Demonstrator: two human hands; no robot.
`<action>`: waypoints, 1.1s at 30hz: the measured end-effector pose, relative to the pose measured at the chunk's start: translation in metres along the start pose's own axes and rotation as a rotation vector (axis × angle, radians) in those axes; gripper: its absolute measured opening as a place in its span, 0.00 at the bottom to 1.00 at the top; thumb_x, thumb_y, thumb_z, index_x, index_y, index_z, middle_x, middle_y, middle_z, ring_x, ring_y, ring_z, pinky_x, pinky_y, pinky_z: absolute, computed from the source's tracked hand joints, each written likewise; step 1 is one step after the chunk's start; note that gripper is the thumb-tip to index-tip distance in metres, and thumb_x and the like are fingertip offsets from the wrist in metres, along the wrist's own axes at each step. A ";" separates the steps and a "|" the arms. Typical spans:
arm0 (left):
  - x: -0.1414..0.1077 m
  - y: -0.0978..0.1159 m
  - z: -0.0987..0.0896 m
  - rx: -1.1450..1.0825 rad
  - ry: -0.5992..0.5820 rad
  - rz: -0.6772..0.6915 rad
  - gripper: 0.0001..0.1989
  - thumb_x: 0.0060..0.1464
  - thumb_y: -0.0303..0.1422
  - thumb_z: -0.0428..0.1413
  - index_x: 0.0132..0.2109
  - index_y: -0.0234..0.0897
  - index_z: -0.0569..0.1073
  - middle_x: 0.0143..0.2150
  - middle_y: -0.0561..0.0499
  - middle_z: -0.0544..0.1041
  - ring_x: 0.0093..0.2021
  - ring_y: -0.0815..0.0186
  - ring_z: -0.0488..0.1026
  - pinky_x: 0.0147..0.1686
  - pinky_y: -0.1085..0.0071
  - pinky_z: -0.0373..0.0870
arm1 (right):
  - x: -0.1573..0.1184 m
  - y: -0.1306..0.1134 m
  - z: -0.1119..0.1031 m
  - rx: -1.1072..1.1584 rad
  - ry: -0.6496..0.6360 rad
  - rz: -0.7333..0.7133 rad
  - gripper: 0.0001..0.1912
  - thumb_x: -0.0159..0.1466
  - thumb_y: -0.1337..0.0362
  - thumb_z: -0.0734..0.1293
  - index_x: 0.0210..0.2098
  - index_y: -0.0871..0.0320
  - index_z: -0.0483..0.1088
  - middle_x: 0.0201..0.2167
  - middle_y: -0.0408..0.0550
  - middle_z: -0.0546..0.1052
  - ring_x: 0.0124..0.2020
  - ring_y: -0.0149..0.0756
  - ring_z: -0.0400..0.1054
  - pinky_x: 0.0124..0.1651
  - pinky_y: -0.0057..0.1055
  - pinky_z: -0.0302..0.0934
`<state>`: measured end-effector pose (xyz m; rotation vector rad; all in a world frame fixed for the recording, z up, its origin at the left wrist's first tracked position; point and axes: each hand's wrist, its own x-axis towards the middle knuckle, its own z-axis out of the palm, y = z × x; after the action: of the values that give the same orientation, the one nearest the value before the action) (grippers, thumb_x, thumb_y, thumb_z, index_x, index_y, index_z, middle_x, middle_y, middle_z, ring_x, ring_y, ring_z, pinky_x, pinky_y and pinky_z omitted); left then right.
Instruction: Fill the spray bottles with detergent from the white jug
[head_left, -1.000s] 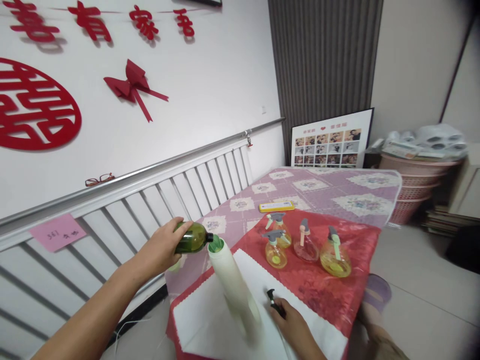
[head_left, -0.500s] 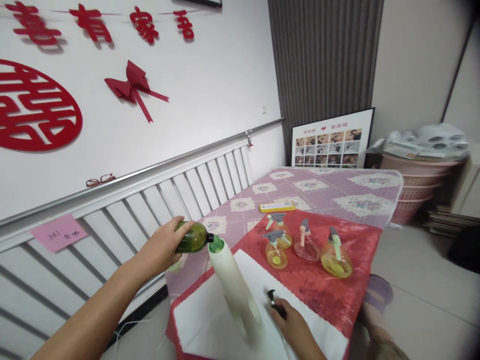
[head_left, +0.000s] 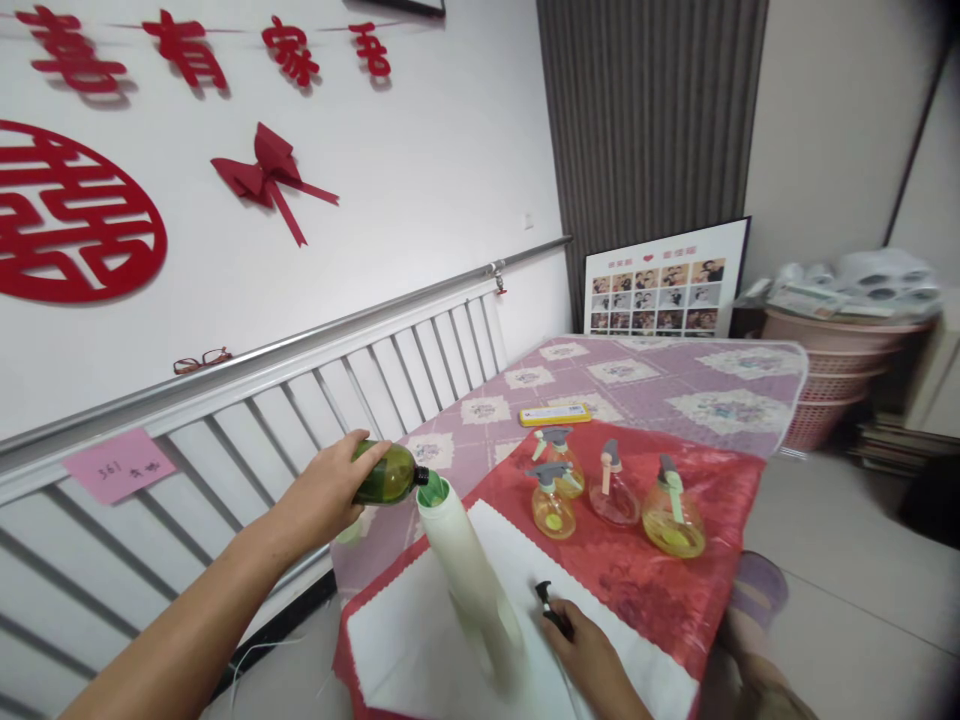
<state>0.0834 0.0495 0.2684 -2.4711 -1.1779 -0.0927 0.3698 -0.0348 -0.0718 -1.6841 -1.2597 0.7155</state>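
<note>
My left hand [head_left: 346, 482] is closed around a green bottle [head_left: 390, 474], which lies tilted almost level with its black neck pointing right. That neck meets a small green funnel [head_left: 433, 492] set in the mouth of a tall pale bottle [head_left: 472, 580]. The pale bottle stands on a white sheet [head_left: 405, 640]. Whether liquid is flowing I cannot make out. Over the sheet's right part, my right hand [head_left: 581, 640] grips a black pump top [head_left: 551, 605], its nozzle upward. Spray bottles stand beyond it: two yellowish [head_left: 553, 512], one pinkish [head_left: 613, 495], one yellow-green [head_left: 673, 520].
A red cloth [head_left: 630, 590] lies under the sheet on a purple patterned tablecloth [head_left: 720, 365]. A flat yellow case [head_left: 555, 413] rests behind the spray bottles. White railing [head_left: 390, 385] runs along the left wall. Pink baskets [head_left: 825, 390] stand at right, by a photo board [head_left: 664, 285].
Almost nothing differs. Both hands keep their places, with the green bottle still tilted at the funnel; the whole view has shifted very slightly.
</note>
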 end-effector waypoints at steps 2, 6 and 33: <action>0.000 0.000 0.000 0.007 0.008 0.004 0.40 0.45 0.22 0.54 0.64 0.48 0.53 0.62 0.41 0.58 0.51 0.50 0.68 0.48 0.56 0.69 | 0.000 0.000 0.000 0.001 0.007 0.000 0.16 0.54 0.50 0.62 0.34 0.53 0.72 0.31 0.45 0.81 0.35 0.42 0.75 0.41 0.33 0.66; 0.001 0.001 -0.001 0.022 0.011 0.007 0.39 0.45 0.22 0.54 0.64 0.49 0.53 0.62 0.42 0.58 0.52 0.50 0.68 0.49 0.56 0.69 | 0.000 0.001 0.000 0.005 0.021 0.001 0.16 0.54 0.50 0.62 0.33 0.53 0.72 0.32 0.45 0.81 0.36 0.42 0.75 0.41 0.33 0.66; 0.006 -0.008 -0.001 0.056 0.004 0.026 0.44 0.41 0.20 0.56 0.64 0.49 0.53 0.62 0.40 0.57 0.54 0.48 0.65 0.50 0.54 0.66 | 0.002 0.004 0.002 0.042 0.015 0.010 0.15 0.53 0.50 0.63 0.33 0.52 0.72 0.31 0.45 0.82 0.36 0.43 0.76 0.41 0.33 0.66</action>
<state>0.0816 0.0581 0.2733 -2.4358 -1.1313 -0.0571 0.3706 -0.0325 -0.0766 -1.6600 -1.2190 0.7295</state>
